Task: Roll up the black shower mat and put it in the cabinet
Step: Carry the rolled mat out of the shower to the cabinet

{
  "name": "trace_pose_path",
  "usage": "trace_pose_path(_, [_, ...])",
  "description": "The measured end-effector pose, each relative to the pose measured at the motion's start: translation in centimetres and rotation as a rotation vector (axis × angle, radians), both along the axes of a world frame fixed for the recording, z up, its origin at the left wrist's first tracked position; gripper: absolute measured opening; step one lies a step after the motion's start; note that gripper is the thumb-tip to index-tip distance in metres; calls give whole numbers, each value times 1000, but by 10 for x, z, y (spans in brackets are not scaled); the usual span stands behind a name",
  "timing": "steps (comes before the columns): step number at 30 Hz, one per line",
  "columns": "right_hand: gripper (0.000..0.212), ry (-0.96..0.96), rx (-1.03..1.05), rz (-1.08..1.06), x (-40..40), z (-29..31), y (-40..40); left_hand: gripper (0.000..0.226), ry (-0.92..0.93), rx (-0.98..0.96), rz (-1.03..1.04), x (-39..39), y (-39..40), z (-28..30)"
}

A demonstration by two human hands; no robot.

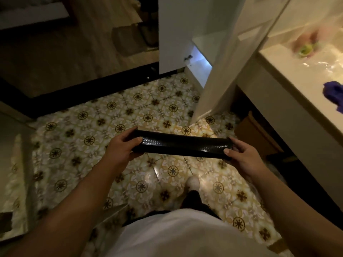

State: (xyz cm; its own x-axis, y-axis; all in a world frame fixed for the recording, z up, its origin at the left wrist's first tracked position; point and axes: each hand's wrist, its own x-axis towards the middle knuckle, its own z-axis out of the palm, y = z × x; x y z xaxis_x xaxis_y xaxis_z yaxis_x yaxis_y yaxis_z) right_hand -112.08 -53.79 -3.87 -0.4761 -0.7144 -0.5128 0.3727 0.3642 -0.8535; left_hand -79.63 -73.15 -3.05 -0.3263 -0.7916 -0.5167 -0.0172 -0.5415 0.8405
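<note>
The black shower mat [182, 145] is rolled into a tight glossy tube and held level above the patterned floor, in front of my body. My left hand [122, 145] grips its left end, thumb on top. My right hand [241, 154] grips its right end. Ahead and to the right stands a white cabinet [200, 65] with its door [219, 75] swung open toward me, showing a lit lower compartment and a shelf above it.
A white counter with a sink [297, 71] runs along the right, with a purple cloth [334, 95] on it. A brown box [254, 134] sits on the floor under the counter. A dark threshold strip [83, 91] crosses the doorway ahead.
</note>
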Motion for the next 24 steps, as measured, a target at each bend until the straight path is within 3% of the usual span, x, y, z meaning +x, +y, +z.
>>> trace_pose_path(6, [55,-53,-16,214,-64,-30,-119,48,-88,-51,176,-34,-55,-7])
trace_pose_path(15, [53,-64,-32,417,-124,-30,-279,49,-75,-46,391,-73,-132,-1])
trace_pose_path(19, [59,-113,-30,434,-134,-37,-339,50,-74,-48,404,-81,-186,-5])
trace_pose_path(24, [46,-129,-23,400,-148,-55,-418,51,-60,-30,350,-93,-285,-23])
